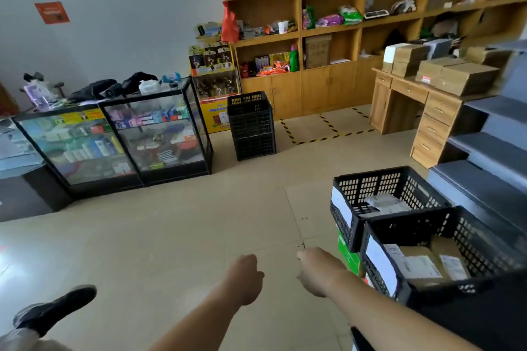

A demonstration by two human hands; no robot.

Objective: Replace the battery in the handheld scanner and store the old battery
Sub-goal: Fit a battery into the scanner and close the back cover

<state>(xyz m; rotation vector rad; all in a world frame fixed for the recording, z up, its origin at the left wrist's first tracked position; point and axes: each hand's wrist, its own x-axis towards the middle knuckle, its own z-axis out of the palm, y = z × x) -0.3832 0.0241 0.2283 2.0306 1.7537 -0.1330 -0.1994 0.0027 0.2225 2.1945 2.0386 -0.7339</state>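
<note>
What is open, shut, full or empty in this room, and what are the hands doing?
Left hand: curled, holding nothing visible.
Right hand: curled, nothing visible in it.
Near crate: open, holds parcels.
Far crate: open, holds parcels.
Desk drawers: shut.
Glass cabinet: stocked.

A pale beige tiled floor [171, 225] carried most of the room. On it stood two glass display cabinets with black frames [119, 137], a stack of black perforated plastic crates [251, 125] and a light wooden worktop with drawers [413, 111]. Brown cardboard boxes [456, 77] lay on the worktop. Yellow-and-black striped tape [319, 138] marked rectangles on the floor before a tall wooden shelf unit [328, 28].
</note>
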